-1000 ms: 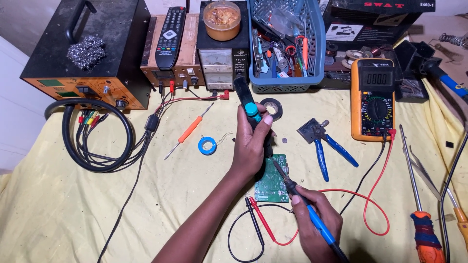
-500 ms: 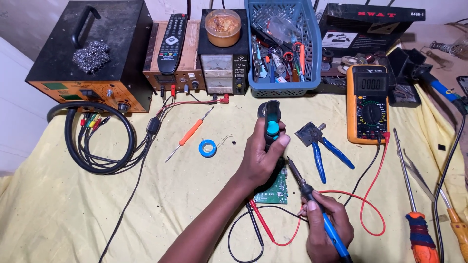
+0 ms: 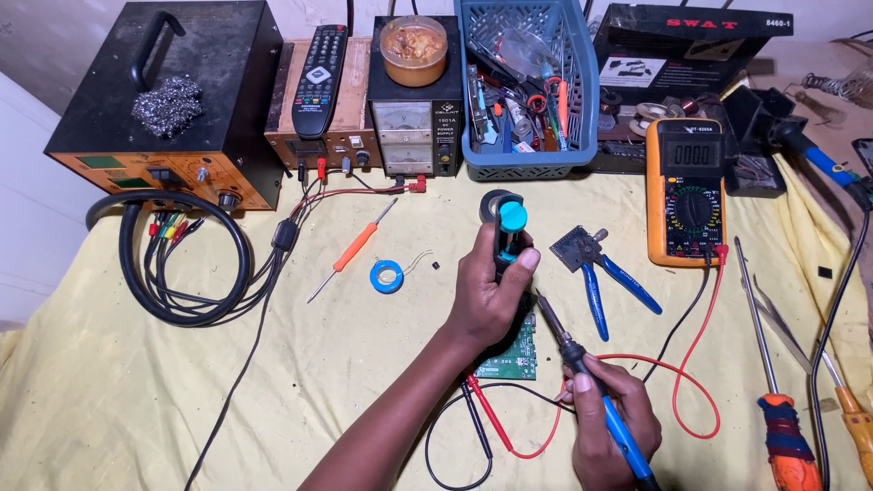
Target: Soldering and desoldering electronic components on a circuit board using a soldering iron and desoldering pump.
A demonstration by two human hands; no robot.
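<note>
A green circuit board (image 3: pixel 515 353) is lying on the yellow cloth (image 3: pixel 136 400), largely covered by the left hand (image 3: pixel 486 295) above it. A desoldering pump (image 3: pixel 507 238) with a black barrel and a teal plunger cap is being grasped upright in that hand, the fingers clenched around the barrel and the thumb laid against the teal part. Its lower end is hidden behind the hand, so contact with the board cannot be told.

Just right of that grip, a soldering iron (image 3: pixel 591 386) with a blue handle is being held like a pen in the right hand (image 3: pixel 609 427), the fingers closed on the handle; its dark tip is being pointed up and left, reaching the edge of the board beside the left hand.

Below the two grips, red and black probe leads (image 3: pixel 482 418) are lying looped on the cloth, with the red wire running up to an orange multimeter (image 3: pixel 688 191) further right. Between the iron and the meter, blue-handled pliers (image 3: pixel 605 273) are lying flat. To the left of the pump grip, a small blue solder spool (image 3: pixel 386 275) and an orange screwdriver (image 3: pixel 350 250) are resting well apart from the hand. Beyond the pump, a blue basket (image 3: pixel 527 164) of tools and a bench power supply (image 3: pixel 414 123) are standing along the far edge.
</note>
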